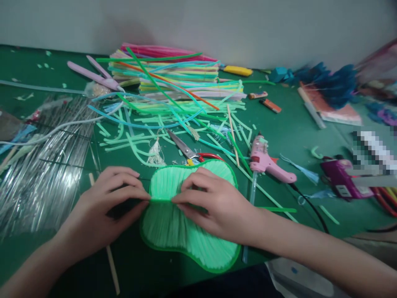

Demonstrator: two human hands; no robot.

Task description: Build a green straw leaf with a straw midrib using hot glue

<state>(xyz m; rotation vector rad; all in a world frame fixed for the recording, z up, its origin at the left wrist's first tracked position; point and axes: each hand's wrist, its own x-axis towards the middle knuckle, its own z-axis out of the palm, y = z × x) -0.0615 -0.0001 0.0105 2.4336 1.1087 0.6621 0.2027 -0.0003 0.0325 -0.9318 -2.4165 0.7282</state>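
A light green fuzzy piece [211, 248] with a darker green rim lies near the table's front edge, shaped in rounded lobes. Across its middle runs a thin green strip [161, 200]. My left hand [108, 207] pinches the strip's left end at the piece's left edge, thumb and forefinger together. Over the piece, my right hand [214, 203] pinches the same strip a little further right, its other fingers curled. The right hand hides part of the green piece.
Scissors [186, 151] with red handles lie just behind the piece. A pink glue gun [266, 161] stands to the right. Bundled pipe cleaners [180, 78] and loose cuttings fill the back. Silvery strands [52, 165] cover the left, with a wooden stick [112, 269] nearer.
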